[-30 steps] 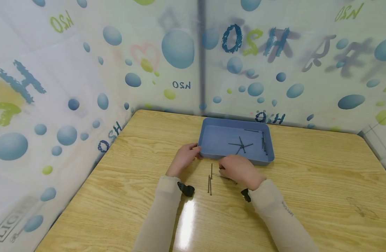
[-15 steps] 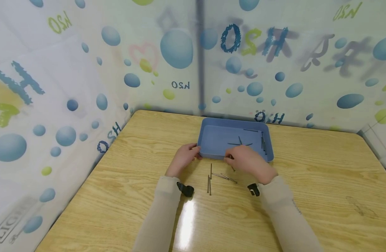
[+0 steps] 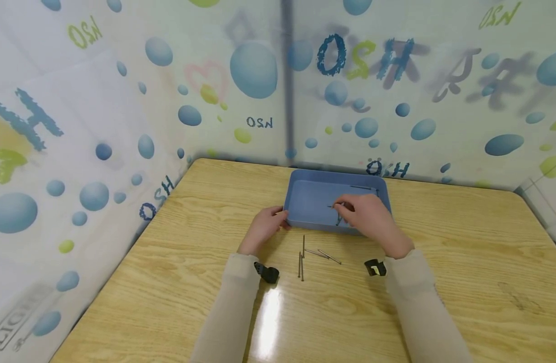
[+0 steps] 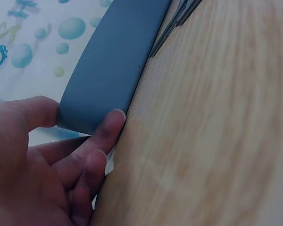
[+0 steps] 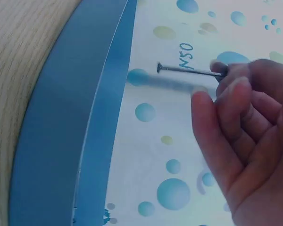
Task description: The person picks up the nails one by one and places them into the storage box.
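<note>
At the near left corner of the blue tray, my left hand holds the wall. In the left wrist view its thumb meets the rim while curled fingers touch the outer side low down. My right hand is over the tray's right part and pinches a nail by one end, its head sticking out to the left in the right wrist view. Below that hand, loose nails in the tray are partly covered. Another nail lies along the tray's far wall.
Several nails lie scattered on the wooden table in front of the tray. Printed fabric walls stand behind and to the left, close to the tray's far side.
My right hand has picked up a nail from the table and carried it forward and right, over the tray. Other nails on the table stay put; my left hand stays at the tray's corner.
</note>
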Demonstrator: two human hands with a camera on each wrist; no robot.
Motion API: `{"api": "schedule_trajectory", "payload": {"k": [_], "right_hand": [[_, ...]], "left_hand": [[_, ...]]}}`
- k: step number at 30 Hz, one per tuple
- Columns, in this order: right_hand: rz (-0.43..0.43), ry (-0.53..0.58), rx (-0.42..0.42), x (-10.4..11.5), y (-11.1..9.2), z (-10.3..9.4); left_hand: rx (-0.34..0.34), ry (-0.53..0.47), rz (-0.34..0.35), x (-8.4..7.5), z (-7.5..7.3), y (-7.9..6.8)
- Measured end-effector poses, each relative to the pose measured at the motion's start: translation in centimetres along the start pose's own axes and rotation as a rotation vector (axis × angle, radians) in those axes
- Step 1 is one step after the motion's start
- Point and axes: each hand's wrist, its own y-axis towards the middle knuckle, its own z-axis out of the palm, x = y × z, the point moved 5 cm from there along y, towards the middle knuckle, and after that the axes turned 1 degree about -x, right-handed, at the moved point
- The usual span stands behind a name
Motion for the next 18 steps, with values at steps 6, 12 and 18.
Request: {"api": "schedule_trajectory", "payload": {"k": [6,12,18], "right_hand": [[0.045,0.058,-0.04,-1.5,0.0,-0.2],[0.126,0.07,-0.028,-3.2,0.1,0.1],[0.198,0.051,-0.032,-4.4,0.0,0.3]], "left_hand": [[0.003,0.01,0.008,0.0,0.0,0.0],[0.0,0.009,-0.001,0.1,0.0,0.0],[-0.005,0.004,-0.001,0.0,0.0,0.0]]}}
